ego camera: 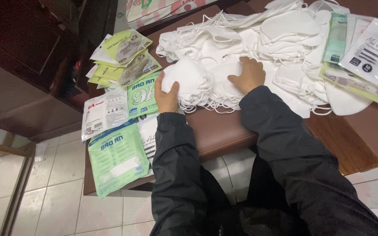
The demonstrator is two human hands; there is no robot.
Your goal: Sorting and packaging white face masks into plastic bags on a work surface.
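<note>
A stack of white face masks (202,85) with elastic loops lies at the near edge of a brown table (215,131). My left hand (166,97) presses against the stack's left side, fingers curled around it. My right hand (246,75) lies flat on top of the masks at the stack's right side. Both arms wear dark jacket sleeves. Behind the stack spreads a big loose heap of white masks (281,35).
Green, yellow and white flat mask packets (117,157) lie along the table's left edge, some overhanging it. More packets (364,57) sit at the right. A dark wooden cabinet (27,65) stands at the left. Pale floor tiles (57,205) show below.
</note>
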